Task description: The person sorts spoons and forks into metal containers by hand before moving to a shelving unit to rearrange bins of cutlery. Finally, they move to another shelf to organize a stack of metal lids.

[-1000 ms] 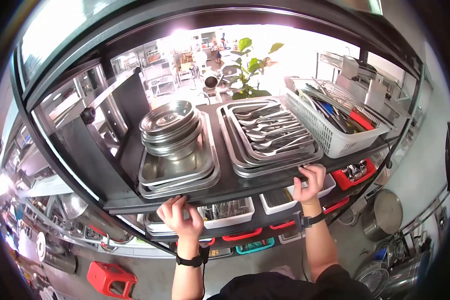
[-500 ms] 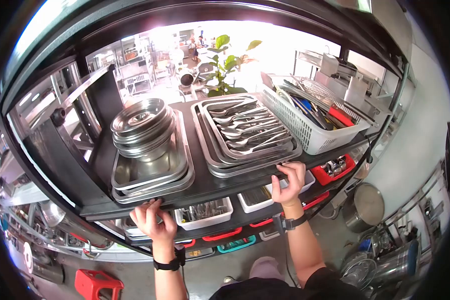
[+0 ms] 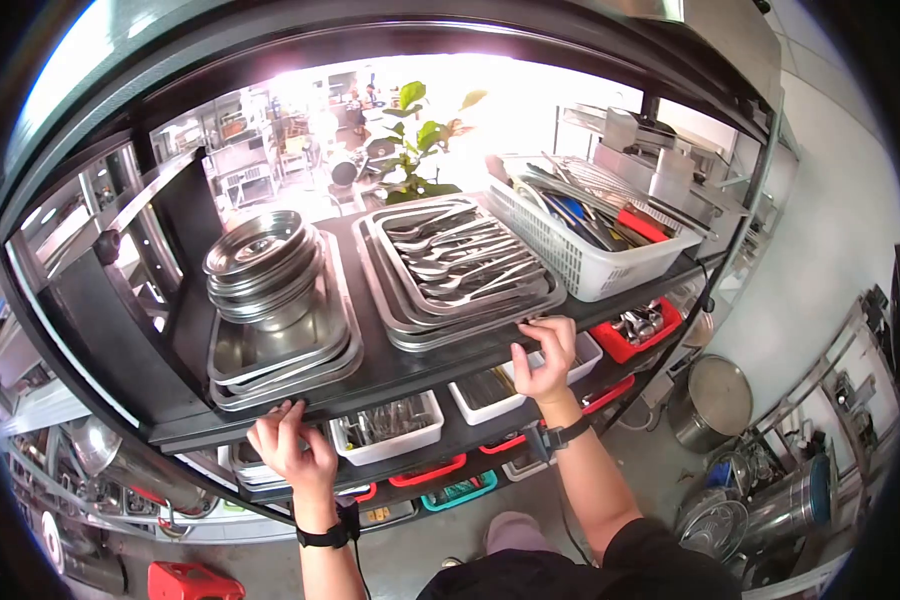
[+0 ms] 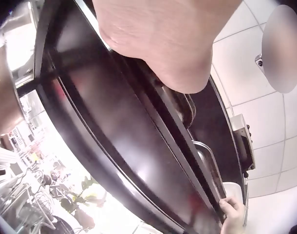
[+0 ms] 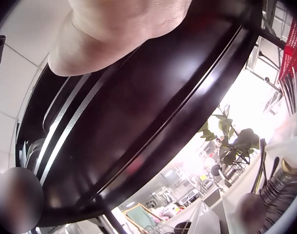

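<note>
Your left hand (image 3: 295, 445) has its fingers bent over the front edge of the black shelf (image 3: 400, 368), ahead and to the left of the spoon tray stack (image 3: 440, 335), with the thumb standing apart from them. Your right hand (image 3: 548, 365) hooks the same edge just in front of the stack's near right corner, its fingers curled at the tips and its thumb away from the index finger; how firmly either one grips, you cannot tell from these views. The shelf runs beneath the stack and out past it on both sides, and both wrist views show its dark, glossy underside. In the top tray of the stack lie metal spoons (image 3: 460, 260). Left of the stack, a pile of metal bowls (image 3: 265, 260) sits in more rectangular trays (image 3: 342, 345); right of it stands a white basket (image 3: 600, 275) loaded with utensils. On the tier below the stack, you have a white bin (image 3: 405, 450) of cutlery toward the left and a red basket (image 3: 650, 345) toward the right. Beyond the stack rises a leafy plant (image 3: 410, 145).
</note>
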Demonstrator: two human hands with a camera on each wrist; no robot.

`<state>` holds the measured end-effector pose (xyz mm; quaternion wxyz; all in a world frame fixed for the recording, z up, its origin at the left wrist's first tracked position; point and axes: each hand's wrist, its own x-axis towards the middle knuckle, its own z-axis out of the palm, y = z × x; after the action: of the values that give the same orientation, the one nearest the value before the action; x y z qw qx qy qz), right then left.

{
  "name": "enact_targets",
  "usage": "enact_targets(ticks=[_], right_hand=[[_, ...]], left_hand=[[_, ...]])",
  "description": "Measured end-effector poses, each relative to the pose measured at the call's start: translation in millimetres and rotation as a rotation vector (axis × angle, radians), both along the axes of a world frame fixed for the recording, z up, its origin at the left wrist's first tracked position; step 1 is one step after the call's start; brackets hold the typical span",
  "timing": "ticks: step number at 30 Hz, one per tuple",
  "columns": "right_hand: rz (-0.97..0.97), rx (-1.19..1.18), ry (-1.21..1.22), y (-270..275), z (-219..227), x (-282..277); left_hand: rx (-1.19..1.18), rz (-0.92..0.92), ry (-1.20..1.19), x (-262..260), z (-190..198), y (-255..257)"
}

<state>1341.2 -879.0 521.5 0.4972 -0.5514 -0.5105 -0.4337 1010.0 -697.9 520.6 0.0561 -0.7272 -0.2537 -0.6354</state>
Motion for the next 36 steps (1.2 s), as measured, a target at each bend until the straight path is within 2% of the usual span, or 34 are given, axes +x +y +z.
enact_targets(ticks=[12, 20, 26, 36], right_hand=[[0.0, 0.065, 0.004, 5, 3, -2], [0.012, -0.002, 0.038, -1, 3, -3], [0.002, 0.061, 0.013, 6, -4, 0], [0.011, 0.016, -0.021, 2, -7, 7]], left_hand=[[-0.011, 0.014, -0.032, 4, -1, 0], [0.016, 0.036, -0.07, 9, -6, 3], [-0.012, 0.003, -0.045, 5, 0, -1], [-0.017, 0.053, -0.081, 11, -1, -3]])
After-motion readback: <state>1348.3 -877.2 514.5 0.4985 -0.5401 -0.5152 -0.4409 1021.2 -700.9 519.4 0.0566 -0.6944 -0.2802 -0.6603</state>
